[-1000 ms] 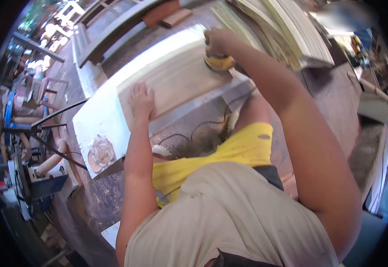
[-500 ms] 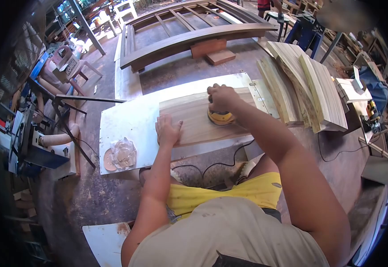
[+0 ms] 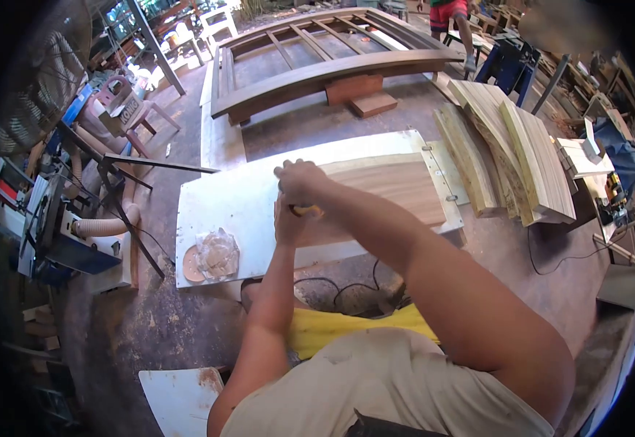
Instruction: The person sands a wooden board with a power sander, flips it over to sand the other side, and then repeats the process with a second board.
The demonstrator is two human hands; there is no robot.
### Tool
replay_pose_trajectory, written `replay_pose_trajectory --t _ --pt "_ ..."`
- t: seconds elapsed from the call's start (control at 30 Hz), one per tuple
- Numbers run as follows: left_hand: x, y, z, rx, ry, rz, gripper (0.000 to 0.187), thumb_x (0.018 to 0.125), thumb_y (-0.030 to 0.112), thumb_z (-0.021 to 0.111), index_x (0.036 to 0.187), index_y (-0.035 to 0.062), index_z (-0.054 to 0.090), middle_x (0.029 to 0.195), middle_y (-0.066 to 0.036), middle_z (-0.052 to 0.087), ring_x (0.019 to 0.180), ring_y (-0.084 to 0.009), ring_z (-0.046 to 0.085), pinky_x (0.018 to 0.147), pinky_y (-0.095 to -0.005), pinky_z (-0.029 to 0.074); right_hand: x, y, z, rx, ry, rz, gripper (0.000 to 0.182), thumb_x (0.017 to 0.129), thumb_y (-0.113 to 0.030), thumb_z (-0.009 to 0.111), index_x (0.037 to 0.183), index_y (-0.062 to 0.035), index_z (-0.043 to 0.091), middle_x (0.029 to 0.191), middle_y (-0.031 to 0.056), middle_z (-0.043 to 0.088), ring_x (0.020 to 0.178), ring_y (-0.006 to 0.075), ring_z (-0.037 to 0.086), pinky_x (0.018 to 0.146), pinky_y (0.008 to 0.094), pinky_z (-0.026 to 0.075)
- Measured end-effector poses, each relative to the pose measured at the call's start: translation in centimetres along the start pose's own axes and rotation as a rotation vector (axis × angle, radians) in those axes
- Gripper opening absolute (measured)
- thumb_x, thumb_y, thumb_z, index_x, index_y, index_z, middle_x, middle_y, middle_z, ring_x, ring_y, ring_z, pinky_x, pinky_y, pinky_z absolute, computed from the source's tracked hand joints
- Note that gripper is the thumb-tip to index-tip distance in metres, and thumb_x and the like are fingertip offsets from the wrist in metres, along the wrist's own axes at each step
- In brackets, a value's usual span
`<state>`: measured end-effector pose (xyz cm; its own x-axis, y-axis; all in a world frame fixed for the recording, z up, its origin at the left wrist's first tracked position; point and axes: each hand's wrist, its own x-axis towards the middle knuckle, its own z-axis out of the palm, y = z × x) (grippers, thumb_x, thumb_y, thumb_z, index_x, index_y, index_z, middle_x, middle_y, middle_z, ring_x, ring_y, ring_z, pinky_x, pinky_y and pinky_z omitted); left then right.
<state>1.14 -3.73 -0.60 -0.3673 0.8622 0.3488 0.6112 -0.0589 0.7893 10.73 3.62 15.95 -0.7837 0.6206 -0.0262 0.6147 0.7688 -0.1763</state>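
Note:
A wide wooden board [image 3: 383, 182] lies on the white tabletop. My right hand [image 3: 301, 182] is wrapped over the top of a sander [image 3: 305, 210], whose yellow body shows in part below the palm, at the board's left end. Close against it, my left hand [image 3: 288, 224] is at that same end of the board; its fingers are mostly hidden behind the right hand and the sander. A dark cord [image 3: 339, 288] loops below the table's near edge.
Crumpled clear plastic with round sanding discs [image 3: 212, 256] lies on the white tabletop [image 3: 252, 197]. Thick planks [image 3: 521, 153] lean at the right. Beyond stands a large slatted wooden frame [image 3: 332, 69]. Another person's legs [image 3: 452, 18] show at the top. A black metal stand [image 3: 124, 211] is at left.
My right hand has slid the sander left along the board, from its middle to its left end, beside my left hand. The other person's legs have come further into view.

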Motion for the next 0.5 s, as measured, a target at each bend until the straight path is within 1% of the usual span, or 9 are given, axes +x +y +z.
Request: replay_pose_trajectory --t 0.03,0.07,0.13,0.17,0.2,0.27,0.33,0.37,0.5 --pt "-0.2 1.1 -0.2 -0.065 0.029 -0.094 0.096 0.064 0.036 0.094 0.142 0.0074 0.045 0.139 -0.016 0.056 0.131 -0.037 0.052 0.111 -0.0464 0.041 0.6 -0.7 0.2 0.016 -0.007 -0.008 0.056 0.078 -0.034 0.077 0.125 -0.008 0.063 0.122 0.0144 0.065 0.114 0.0336 0.064 0.096 0.0418 0.054" --pt "0.0 0.8 -0.3 -0.065 0.03 -0.089 0.096 0.064 0.036 0.094 0.142 0.0074 0.045 0.139 -0.016 0.056 0.131 -0.037 0.052 0.111 -0.0464 0.041 0.9 -1.3 0.2 0.04 0.009 -0.012 0.055 0.078 -0.034 0.078 0.124 -0.0088 0.064 0.123 0.0141 0.065 0.114 0.0331 0.064 0.097 0.0423 0.054" --pt "0.1 0.3 -0.6 -0.091 0.134 -0.14 0.097 0.064 0.035 0.095 0.141 0.005 0.044 0.135 -0.017 0.056 0.126 -0.0364 0.055 0.106 -0.0461 0.045 1.7 -2.1 0.5 0.068 0.027 -0.032 0.054 0.077 -0.032 0.078 0.124 -0.0098 0.064 0.124 0.0131 0.065 0.114 0.0324 0.063 0.097 0.0417 0.053" --pt "0.2 0.6 -0.8 -0.104 0.164 -0.187 0.097 0.064 0.035 0.096 0.139 0.0038 0.043 0.137 -0.018 0.055 0.126 -0.0361 0.056 0.105 -0.0455 0.045 2.2 -2.4 0.5 0.069 0.032 -0.03 0.054 0.077 -0.032 0.078 0.124 -0.0098 0.064 0.124 0.0131 0.065 0.114 0.0324 0.063 0.097 0.0417 0.053" --pt "0.5 0.7 -0.9 -0.1 0.163 -0.182 0.097 0.064 0.035 0.096 0.139 0.0038 0.043 0.137 -0.018 0.055 0.126 -0.0361 0.056 0.105 -0.0455 0.045 2.6 -2.7 0.4 0.086 0.013 -0.006 0.053 0.077 -0.032 0.078 0.124 -0.01 0.064 0.123 0.0127 0.065 0.114 0.032 0.063 0.098 0.0414 0.053" --pt "0.8 0.9 -1.1 -0.073 0.177 -0.252 0.099 0.063 0.035 0.096 0.14 0.0054 0.042 0.137 -0.017 0.055 0.125 -0.0364 0.057 0.105 -0.0454 0.046 3.0 -2.7 0.4 0.107 -0.004 0.017 0.053 0.078 -0.031 0.078 0.125 -0.0102 0.065 0.123 0.0122 0.065 0.115 0.0316 0.063 0.098 0.0412 0.053" --pt "1.2 0.9 -0.8 -0.053 0.19 -0.224 0.1 0.062 0.036 0.096 0.14 0.0061 0.041 0.137 -0.017 0.055 0.125 -0.0362 0.057 0.105 -0.0453 0.045 3.2 -2.5 0.7 0.089 0.048 0.005 0.05 0.077 -0.031 0.078 0.122 -0.0113 0.065 0.119 0.0127 0.067 0.111 0.034 0.064 0.093 0.0437 0.055" --pt "1.2 1.2 -0.8 -0.036 0.2 -0.198 0.101 0.062 0.036 0.096 0.141 0.0069 0.041 0.138 -0.017 0.055 0.126 -0.0359 0.057 0.106 -0.0453 0.045 3.2 -2.4 0.7 0.095 0.047 0.006 0.05 0.077 -0.031 0.078 0.122 -0.0113 0.065 0.119 0.0127 0.067 0.111 0.034 0.064 0.093 0.0437 0.055" --pt "0.9 2.5 -0.4 0.017 0.129 -0.235 0.101 0.061 0.037 0.096 0.141 0.0078 0.041 0.139 -0.016 0.055 0.126 -0.036 0.057 0.106 -0.045 0.045 2.6 -1.1 0.4 0.08 0.044 0.023 0.051 0.078 -0.033 0.078 0.122 -0.0105 0.065 0.12 0.0127 0.066 0.113 0.0334 0.064 0.095 0.0433 0.054"
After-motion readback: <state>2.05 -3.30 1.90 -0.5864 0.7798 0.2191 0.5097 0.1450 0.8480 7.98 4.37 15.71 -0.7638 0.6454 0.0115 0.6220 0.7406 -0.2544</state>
